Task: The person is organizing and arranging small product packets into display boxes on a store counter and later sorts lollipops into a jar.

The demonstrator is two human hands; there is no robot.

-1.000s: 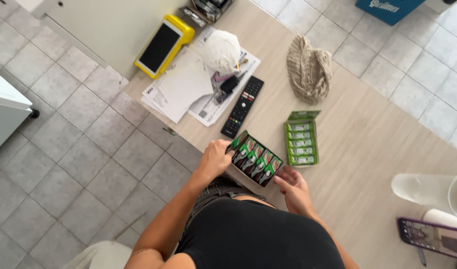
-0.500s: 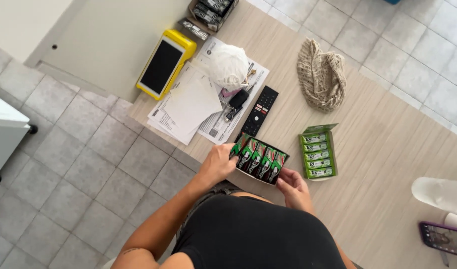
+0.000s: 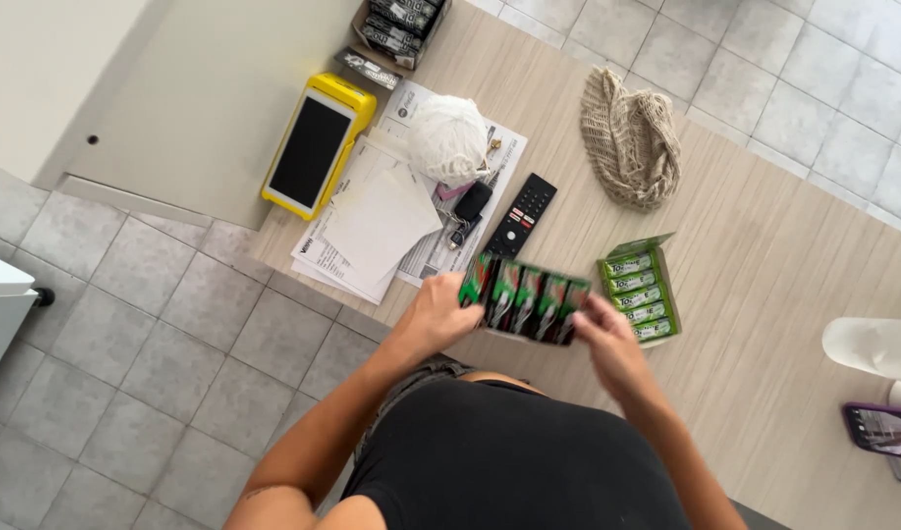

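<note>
1. Two bare hands hold one open display box of dark green-and-red packs (image 3: 525, 298) just above the near edge of the wooden table (image 3: 764, 294).
2. Left hand (image 3: 438, 314) grips the box's left end, fingers curled around it.
3. Right hand (image 3: 607, 339) clasps the right end, fingers closed on its edge.
4. Just right of the held box, a light green box of packs (image 3: 639, 290) lies on the table, lid flap open.
5. Beyond the held box lie a black remote (image 3: 521, 214), loose papers (image 3: 377, 226) and a key fob (image 3: 467, 204).
6. Farther off sit a yellow card terminal (image 3: 316, 145), a white ball of yarn (image 3: 448, 137) and a beige net bag (image 3: 630, 137).
</note>
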